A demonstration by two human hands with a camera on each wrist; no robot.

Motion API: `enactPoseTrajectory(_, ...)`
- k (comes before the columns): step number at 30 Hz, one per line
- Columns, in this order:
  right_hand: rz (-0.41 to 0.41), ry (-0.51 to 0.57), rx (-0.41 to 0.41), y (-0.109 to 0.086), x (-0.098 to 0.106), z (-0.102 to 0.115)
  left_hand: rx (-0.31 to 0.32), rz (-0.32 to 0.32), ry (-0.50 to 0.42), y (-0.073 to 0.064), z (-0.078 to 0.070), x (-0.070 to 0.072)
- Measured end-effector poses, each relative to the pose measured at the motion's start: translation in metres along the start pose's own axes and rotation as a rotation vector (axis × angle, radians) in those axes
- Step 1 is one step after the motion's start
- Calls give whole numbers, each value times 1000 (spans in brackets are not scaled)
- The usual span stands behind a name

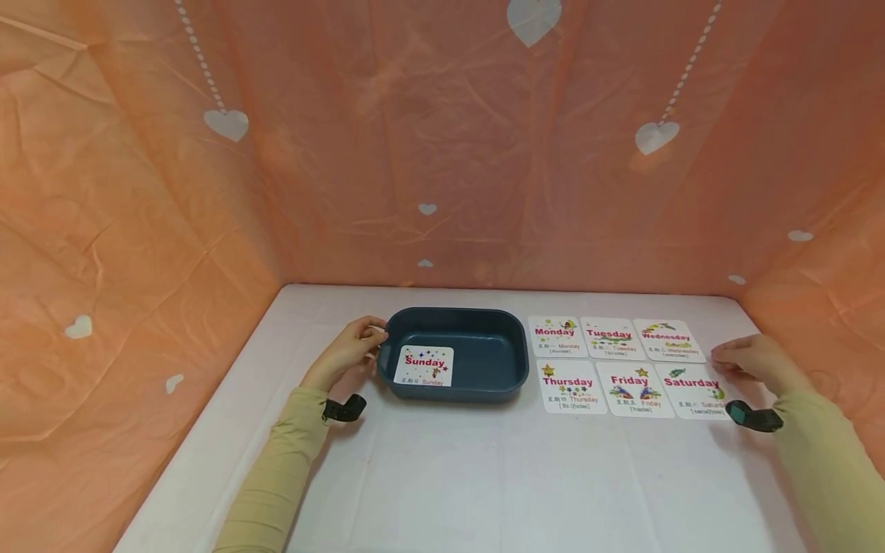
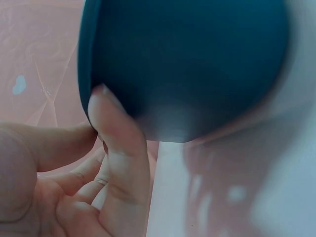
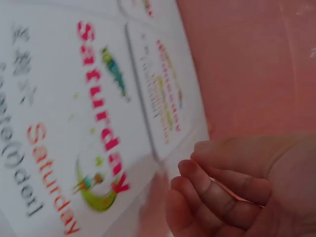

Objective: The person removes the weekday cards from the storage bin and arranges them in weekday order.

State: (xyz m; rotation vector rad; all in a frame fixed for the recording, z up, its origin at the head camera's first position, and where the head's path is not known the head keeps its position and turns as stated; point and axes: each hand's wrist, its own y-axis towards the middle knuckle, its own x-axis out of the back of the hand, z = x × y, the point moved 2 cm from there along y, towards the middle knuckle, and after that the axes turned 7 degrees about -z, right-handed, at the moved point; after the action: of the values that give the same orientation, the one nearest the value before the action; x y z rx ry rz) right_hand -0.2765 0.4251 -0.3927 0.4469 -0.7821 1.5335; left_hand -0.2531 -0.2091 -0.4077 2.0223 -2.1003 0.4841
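My left hand (image 1: 350,349) pinches the left end of a dark blue rectangular tray (image 1: 484,394); thumb and forefinger meet at its rim in the left wrist view. Inside the tray, toward the left, lies a Sunday card (image 1: 423,365). My right hand (image 1: 760,361) hovers just beside the right edge of the cards, its fingers loosely bent around nothing. Nearest to it are the Wednesday card (image 1: 669,340) and the Saturday card (image 3: 98,108), both flat on the table and apart from the fingers.
Right of the tray, the Monday (image 1: 555,336) and Tuesday (image 1: 612,339) cards share the back row with Wednesday. Thursday (image 1: 571,386) and Friday (image 1: 634,389) lie in front, beside Saturday. Orange cloth (image 1: 442,153) with white hearts borders the white table (image 1: 456,476).
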Motion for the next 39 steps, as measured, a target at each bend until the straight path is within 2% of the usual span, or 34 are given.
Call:
enactPoseTrajectory(3, -15, 14, 37, 0, -1, 8, -13, 1, 7, 0, 0, 0)
enactPoseTrajectory(11, -28, 84, 205, 0, -15, 59, -6, -8, 21, 0, 1, -1)
enactPoseTrajectory(16, -11, 80, 243, -2, -28, 94, 12, -9, -8, -3, -1, -1)
enactPoseTrajectory(25, 15, 178, 301, -4, -56, 151, 9, -3, -16, -3, 0, -2)
enactPoseTrajectory(29, 49, 244, 328, -5, -68, 172, 17, -6, -15, -3, 0, -2)
enactPoseTrajectory(34, 95, 269, 372, -5, -86, 195, 25, -7, -17, -3, 1, -1)
enactPoseTrajectory(39, 171, 346, 407, -3, -112, 220, -12, -7, 0, 0, 3, -1)
